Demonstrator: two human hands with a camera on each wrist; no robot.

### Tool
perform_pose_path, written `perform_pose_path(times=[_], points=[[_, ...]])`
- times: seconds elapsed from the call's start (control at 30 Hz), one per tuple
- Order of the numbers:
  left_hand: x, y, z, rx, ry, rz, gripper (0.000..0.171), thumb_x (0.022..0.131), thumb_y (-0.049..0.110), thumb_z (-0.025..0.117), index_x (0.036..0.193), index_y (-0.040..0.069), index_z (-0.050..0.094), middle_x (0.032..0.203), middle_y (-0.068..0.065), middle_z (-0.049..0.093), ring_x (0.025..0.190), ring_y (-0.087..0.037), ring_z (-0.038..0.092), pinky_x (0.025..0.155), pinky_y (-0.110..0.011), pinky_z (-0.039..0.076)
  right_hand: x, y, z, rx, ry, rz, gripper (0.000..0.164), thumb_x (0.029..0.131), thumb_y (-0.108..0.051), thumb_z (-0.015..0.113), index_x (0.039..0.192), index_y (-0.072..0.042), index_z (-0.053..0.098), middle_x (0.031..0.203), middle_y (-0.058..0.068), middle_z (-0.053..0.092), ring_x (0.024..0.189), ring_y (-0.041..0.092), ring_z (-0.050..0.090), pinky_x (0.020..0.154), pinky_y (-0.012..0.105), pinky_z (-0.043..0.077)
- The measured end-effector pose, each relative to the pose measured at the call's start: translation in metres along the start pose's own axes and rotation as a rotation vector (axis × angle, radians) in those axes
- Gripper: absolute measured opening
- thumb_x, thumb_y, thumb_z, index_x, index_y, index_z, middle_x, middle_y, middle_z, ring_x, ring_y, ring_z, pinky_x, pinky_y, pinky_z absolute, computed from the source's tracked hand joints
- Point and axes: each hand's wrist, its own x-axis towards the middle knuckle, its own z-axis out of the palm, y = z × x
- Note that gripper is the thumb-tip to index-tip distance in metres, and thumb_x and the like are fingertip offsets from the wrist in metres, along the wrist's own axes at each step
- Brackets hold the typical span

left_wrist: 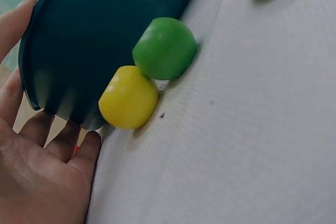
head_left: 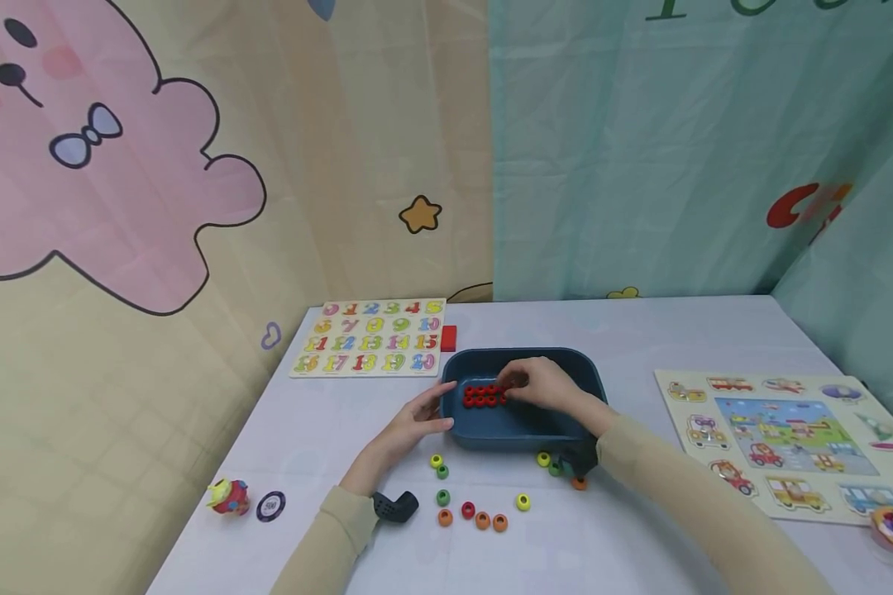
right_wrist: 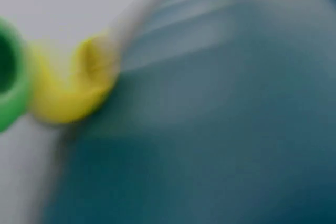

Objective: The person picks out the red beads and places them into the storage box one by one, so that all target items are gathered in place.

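A dark blue plastic bin (head_left: 551,430) stands on the white table, with red beads (head_left: 479,402) lined up in two rows on its floor. My left hand (head_left: 415,417) rests against the bin's left end, fingers extended and thumb apart from them; in the left wrist view the fingertips touch the outer wall. Reaching inside, my right hand (head_left: 539,384) has its fingertips at the right end of the rows, pinching a red bead that they partly hide. The right wrist view is blurred and shows the bin's outer wall (right_wrist: 210,108) but not the fingers.
Loose yellow (left_wrist: 128,98), green (left_wrist: 165,48), orange (head_left: 482,521) and red beads (head_left: 468,510) lie in front of the bin. A number puzzle board (head_left: 372,337) and red block (head_left: 449,338) are behind left; a vehicle puzzle (head_left: 789,438) lies right. A small toy (head_left: 228,497) and round chip (head_left: 271,506) sit left.
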Motion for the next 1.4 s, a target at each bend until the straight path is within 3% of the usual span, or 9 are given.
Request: perform_pose_path(times=[0.23,0.43,0.53,0.77,0.87,1.1,1.4], points=[[0.001,0.001,0.001,0.001,0.003,-0.001,0.055,0.085,0.014,0.060,0.134,0.029,0.040,0.147,0.005,0.013,0.131,-0.019,0.022,0.103,-0.039,0.025,-0.020,-0.023,-0.019,0.232,0.077,-0.049,0.023,0.080,-0.020,0.067,0.101,-0.013,0.065,0.092,-0.005,0.064,0.076,0.010,0.056,0.064,0.026,0.049],[0.001,0.001,0.000,0.006,0.000,-0.008,0.056,0.085,0.014,0.059,0.135,0.027,0.039,0.147,0.006,0.014,0.130,-0.018,0.024,0.103,-0.039,0.026,-0.050,-0.048,-0.009,0.309,-0.018,-0.191,0.025,0.081,-0.029,0.065,0.101,-0.014,0.065,0.093,-0.003,0.065,0.075,0.008,0.056,0.060,0.024,0.048],[0.001,0.001,0.000,0.010,-0.002,-0.002,0.056,0.085,0.014,0.059,0.136,0.025,0.038,0.147,0.006,0.014,0.130,-0.018,0.024,0.103,-0.039,0.026,-0.062,-0.059,0.002,0.337,-0.078,-0.242,0.022,0.081,-0.025,0.065,0.100,-0.014,0.065,0.094,-0.003,0.065,0.076,0.006,0.057,0.061,0.024,0.049],[0.001,0.000,-0.001,0.007,-0.011,0.017,0.056,0.086,0.013,0.058,0.137,0.022,0.036,0.147,0.004,0.014,0.130,-0.020,0.024,0.102,-0.039,0.027,-0.078,-0.075,0.035,0.332,-0.168,-0.296,0.018,0.081,-0.019,0.066,0.098,-0.015,0.066,0.090,-0.005,0.066,0.075,-0.001,0.056,0.060,0.020,0.049],[0.000,0.000,0.000,0.008,-0.011,0.013,0.055,0.087,0.012,0.057,0.137,0.023,0.037,0.147,0.004,0.015,0.131,-0.019,0.022,0.103,-0.039,0.025,-0.081,-0.078,0.049,0.335,-0.201,-0.279,0.018,0.081,-0.021,0.065,0.099,-0.015,0.065,0.089,-0.008,0.065,0.075,-0.002,0.055,0.061,0.019,0.048],[-0.001,0.002,0.001,0.002,-0.004,0.005,0.055,0.086,0.011,0.057,0.136,0.024,0.037,0.148,0.003,0.012,0.131,-0.020,0.021,0.104,-0.039,0.022,-0.084,-0.078,0.072,0.286,-0.218,-0.217,0.021,0.078,-0.031,0.067,0.098,-0.022,0.065,0.083,-0.016,0.061,0.065,-0.003,0.052,0.055,0.016,0.045],[0.000,0.000,-0.001,0.021,0.002,0.005,0.057,0.085,0.015,0.060,0.136,0.025,0.038,0.148,0.003,0.012,0.131,-0.021,0.022,0.104,-0.041,0.022,-0.085,-0.081,0.084,0.220,-0.196,-0.200,0.018,0.077,-0.030,0.068,0.094,-0.023,0.066,0.079,-0.018,0.058,0.067,-0.002,0.050,0.058,0.015,0.044]])
